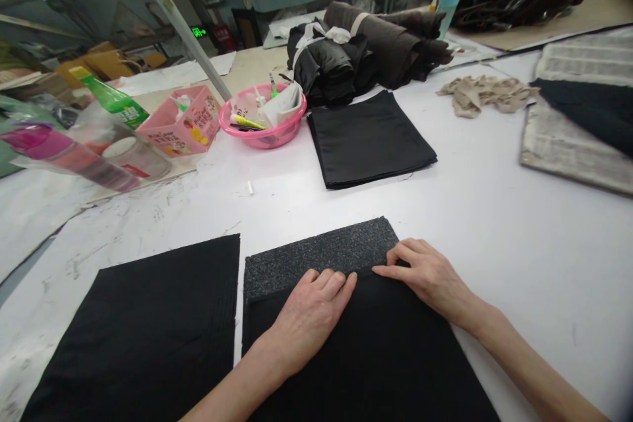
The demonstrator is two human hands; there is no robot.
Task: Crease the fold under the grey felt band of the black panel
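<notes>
A black fabric sheet (376,349) lies in front of me over a dark grey speckled piece (321,250), whose far strip shows beyond the sheet's edge. My left hand (316,310) rests at that edge with its fingers bent together and the thumb beside them, closed on the fabric. Further right, my right hand (428,273) pinches the same edge between thumb and fingers near the corner. To the left, a narrow gap away, is another flat black fabric piece (148,330).
Beyond my hands sits a stack of black squares (373,138). Behind it are tied dark fabric rolls (390,36). A pink basin (264,138) of small tools, a pink box (180,122) and bottles stand back left. A beige cloth (484,93) and a board (573,145) lie right.
</notes>
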